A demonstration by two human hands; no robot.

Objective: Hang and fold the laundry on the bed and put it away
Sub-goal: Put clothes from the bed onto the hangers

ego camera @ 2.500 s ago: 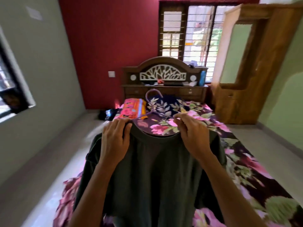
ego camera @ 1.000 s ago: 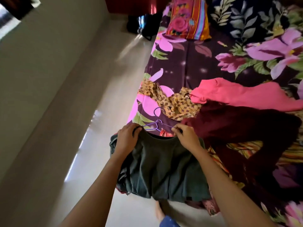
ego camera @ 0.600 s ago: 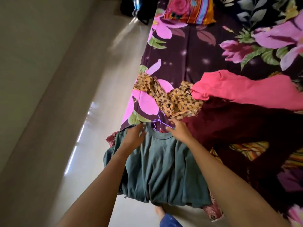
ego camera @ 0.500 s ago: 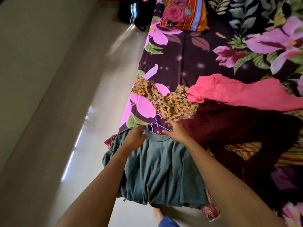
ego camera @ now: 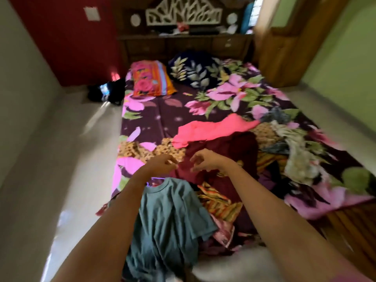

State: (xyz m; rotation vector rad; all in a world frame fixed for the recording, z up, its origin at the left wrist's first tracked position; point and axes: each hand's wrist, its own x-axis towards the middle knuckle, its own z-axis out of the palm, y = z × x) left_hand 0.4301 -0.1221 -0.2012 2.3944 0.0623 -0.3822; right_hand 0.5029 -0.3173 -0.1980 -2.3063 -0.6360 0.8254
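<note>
The teal cotton t-shirt [ego camera: 168, 216] droops off the bed [ego camera: 142, 119] edge behind both wrists, its purple wire hanger [ego camera: 155, 179] mostly hidden in the collar. Right hand [ego camera: 205, 161] is loosely spread and empty over the dark maroon garment [ego camera: 227, 151]. Left hand [ego camera: 162, 164] is blurry, can't tell if it's pinching that cloth.

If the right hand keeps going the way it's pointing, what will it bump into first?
Probably the dark red garment spread just under and ahead of the right hand. The left hand is close too, but depth is hard to judge.
</note>
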